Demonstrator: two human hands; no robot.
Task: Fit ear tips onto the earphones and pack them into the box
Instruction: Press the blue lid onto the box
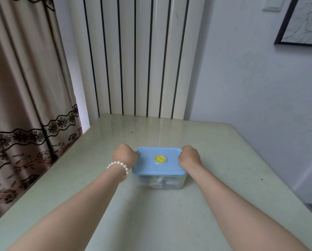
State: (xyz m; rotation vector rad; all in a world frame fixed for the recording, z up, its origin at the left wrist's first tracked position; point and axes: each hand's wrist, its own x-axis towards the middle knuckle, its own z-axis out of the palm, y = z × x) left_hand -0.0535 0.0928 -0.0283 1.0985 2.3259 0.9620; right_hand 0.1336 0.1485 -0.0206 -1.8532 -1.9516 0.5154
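Observation:
A clear plastic box (171, 182) stands in the middle of the pale green table (169, 218). A light blue lid (148, 163) with a round yellow valve (160, 159) covers it. White items show dimly through the front wall; I cannot tell earphones from ear tips. My left hand (125, 154), with a pearl bracelet on the wrist, grips the lid's left edge with curled fingers. At the lid's right edge my right hand (188, 156) grips the same way. The fingertips of both hands are hidden.
The table's left edge runs beside a patterned curtain (24, 115). Behind the far edge stands a white panel with black vertical stripes (137, 60). A white wall with a framed picture (302, 22) is to the right.

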